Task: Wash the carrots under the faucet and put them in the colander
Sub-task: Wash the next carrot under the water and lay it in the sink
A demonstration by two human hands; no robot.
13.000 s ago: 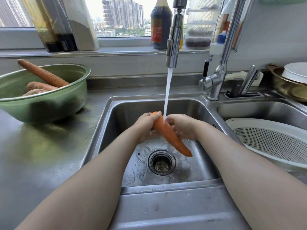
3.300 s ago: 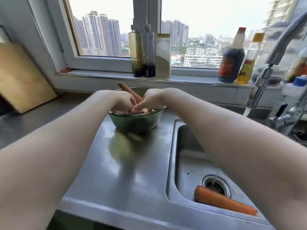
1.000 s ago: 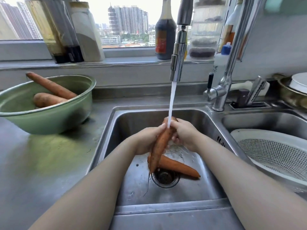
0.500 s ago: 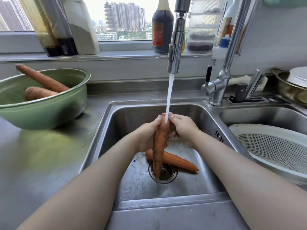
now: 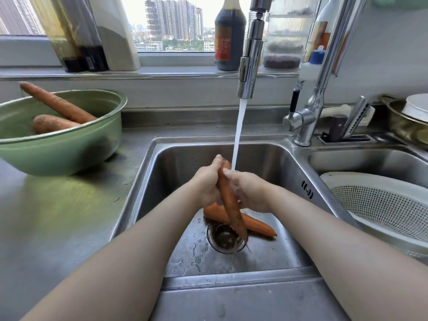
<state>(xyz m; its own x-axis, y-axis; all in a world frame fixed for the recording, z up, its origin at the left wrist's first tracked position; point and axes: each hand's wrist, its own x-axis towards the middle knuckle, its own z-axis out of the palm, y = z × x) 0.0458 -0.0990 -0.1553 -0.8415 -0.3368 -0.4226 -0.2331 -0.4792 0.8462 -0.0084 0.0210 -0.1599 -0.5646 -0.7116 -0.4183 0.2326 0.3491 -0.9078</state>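
Stainless-steel counter [image 5: 58,216] with a double sink [image 5: 185,163] below a window sill; one carrot [image 5: 231,209] is under running water at centre frame.
Both hands grip this carrot: the left hand [image 5: 206,184] curls round its thick upper end, and the right hand [image 5: 250,191] wraps it from the other side, fingers closed on it. It stands near upright, tip down over the drain [image 5: 225,239]. Water [image 5: 238,135] from the faucet [image 5: 251,56] lands at its top, beside the right hand. A second carrot [image 5: 257,224] lies on the basin floor just behind the drain, partly hidden. At upper left, a green bowl [image 5: 58,154] on the counter holds a long carrot [image 5: 58,103] leaning over the rim and a stubby carrot [image 5: 51,122]. A white colander [image 5: 347,177] sits in the basin at the right edge, apart from the hands.
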